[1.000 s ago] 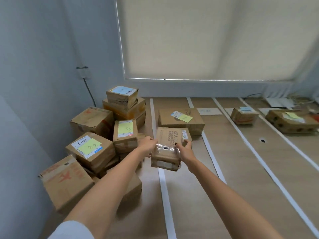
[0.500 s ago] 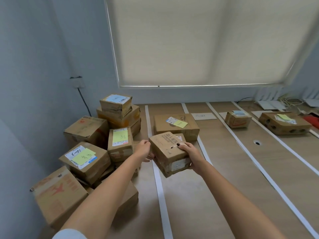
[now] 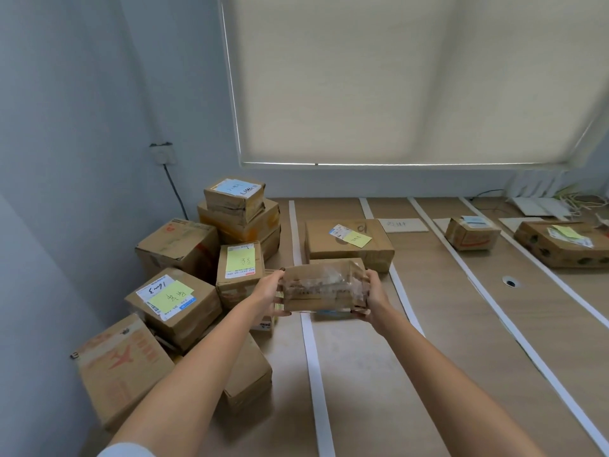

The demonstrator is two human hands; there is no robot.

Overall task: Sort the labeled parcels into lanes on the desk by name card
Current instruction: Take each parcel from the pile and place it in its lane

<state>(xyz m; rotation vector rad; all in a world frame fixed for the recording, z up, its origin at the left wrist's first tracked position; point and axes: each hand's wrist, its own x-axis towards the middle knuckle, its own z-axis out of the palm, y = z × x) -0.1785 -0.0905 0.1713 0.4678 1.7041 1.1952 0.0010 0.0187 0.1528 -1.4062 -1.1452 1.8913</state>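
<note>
Small taped parcel (image 3: 324, 289) held up over the desk (image 3: 438, 324), above a white tape strip (image 3: 311, 351) btwn lanes. Left hand (image 3: 268, 293) grips its left end, right hand (image 3: 374, 293) its right end, fingers curled round edges. Just behind: bigger box (image 3: 349, 240) w/ yellow note. Unsorted box pile (image 3: 184, 275) to the left by the wall. Name card (image 3: 403, 224) further back.

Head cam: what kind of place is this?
Likely an office or mailroom desk set up for parcel sorting: white tape strips mark lanes, labeled cardboard parcels are piled left, roller blind behind.
</note>
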